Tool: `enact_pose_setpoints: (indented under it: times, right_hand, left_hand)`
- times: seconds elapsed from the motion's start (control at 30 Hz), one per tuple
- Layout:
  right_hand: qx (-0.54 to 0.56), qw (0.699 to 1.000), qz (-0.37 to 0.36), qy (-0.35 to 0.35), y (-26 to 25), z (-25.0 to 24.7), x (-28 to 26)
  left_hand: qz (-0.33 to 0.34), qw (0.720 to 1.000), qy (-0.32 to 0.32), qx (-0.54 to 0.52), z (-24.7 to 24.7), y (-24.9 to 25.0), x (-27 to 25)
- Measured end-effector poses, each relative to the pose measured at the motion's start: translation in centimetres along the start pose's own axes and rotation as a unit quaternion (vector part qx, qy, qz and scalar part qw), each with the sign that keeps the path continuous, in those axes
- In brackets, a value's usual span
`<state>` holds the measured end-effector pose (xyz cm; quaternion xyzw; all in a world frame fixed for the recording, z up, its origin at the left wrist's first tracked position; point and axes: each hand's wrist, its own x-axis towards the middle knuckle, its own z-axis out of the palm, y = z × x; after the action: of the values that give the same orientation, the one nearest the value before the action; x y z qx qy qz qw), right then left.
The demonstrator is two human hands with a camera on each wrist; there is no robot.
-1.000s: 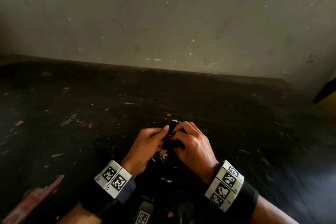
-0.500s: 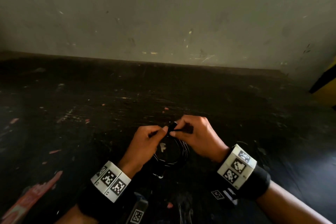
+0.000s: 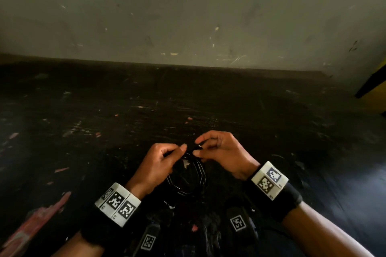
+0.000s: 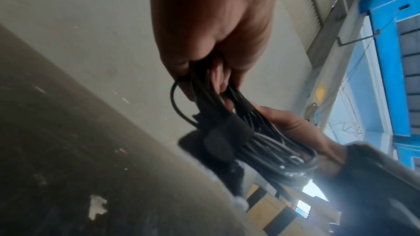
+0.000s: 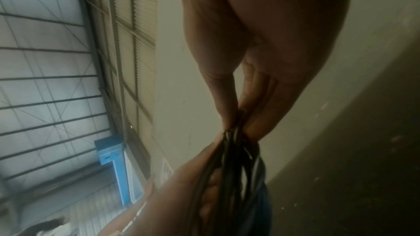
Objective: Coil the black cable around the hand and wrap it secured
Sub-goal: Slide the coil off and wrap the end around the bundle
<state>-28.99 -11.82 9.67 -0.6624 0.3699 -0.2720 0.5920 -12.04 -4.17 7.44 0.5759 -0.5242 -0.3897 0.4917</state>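
Note:
The black cable (image 3: 191, 175) hangs as a coil of several loops between my two hands, above the dark floor. My left hand (image 3: 163, 158) has its fingers curled round the top left of the bundle (image 4: 205, 87). My right hand (image 3: 215, 149) pinches the top of the coil between thumb and fingers (image 5: 236, 125). A black fabric strap (image 4: 223, 130) is wound round the gathered loops just below my left fingers. The lower loops (image 5: 229, 177) dangle free under both hands.
A dark scuffed floor (image 3: 104, 131) with paint flecks meets a grey wall (image 3: 188, 16) ahead. A yellow and black object (image 3: 373, 87) stands at the far right. Dark gear with printed marker tags (image 3: 237, 223) lies near my wrists at the bottom.
My hands have drawn slightly apart, the right one swinging out to the right. The coil's loops now hang in plain sight between them.

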Motion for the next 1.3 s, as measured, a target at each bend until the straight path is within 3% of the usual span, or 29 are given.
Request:
enact_pose_setpoints:
  times: [0.17, 0.27, 0.37, 0.5, 0.6, 0.7, 0.83, 1.17, 1.3]
  right_hand:
    - [-0.001, 0.998, 0.036, 0.054, 1.8, -0.4, -0.2]
    - [0.079, 0.988, 0.079, 0.108, 3.3, -1.2, -0.3]
    - [0.108, 0.979, 0.121, 0.126, 5.2, -1.7, -0.2]
    - [0.071, 0.976, 0.155, 0.132, 8.4, -1.3, 0.4]
    - [-0.055, 0.973, 0.193, 0.111, 11.2, -1.0, 0.8]
    - [-0.131, 0.961, 0.238, 0.059, 13.6, -0.7, 1.2]
    - [-0.187, 0.947, 0.257, 0.036, 14.5, -0.8, 1.6]
    - [-0.219, 0.93, 0.291, 0.055, 14.0, -0.7, 1.5]
    - [-0.214, 0.941, 0.254, 0.063, 13.5, -1.6, -0.9]
  left_hand:
    - [-0.076, 0.994, 0.014, -0.074, 0.4, -1.8, -0.8]
    - [-0.199, 0.967, 0.011, -0.159, 0.2, -4.0, -1.7]
    - [-0.243, 0.949, 0.032, -0.199, 0.0, -6.0, -2.3]
    - [-0.232, 0.961, 0.071, -0.134, -0.3, -8.5, -1.5]
    - [-0.226, 0.972, 0.067, -0.022, -0.2, -10.5, -0.7]
    - [-0.242, 0.966, 0.054, 0.08, -0.1, -12.6, -0.4]
    - [-0.266, 0.954, 0.048, 0.132, 0.2, -13.5, 0.2]
    - [-0.23, 0.938, 0.028, 0.256, 0.4, -13.0, -0.1]
    - [-0.211, 0.942, 0.049, 0.258, -1.7, -12.3, -2.7]
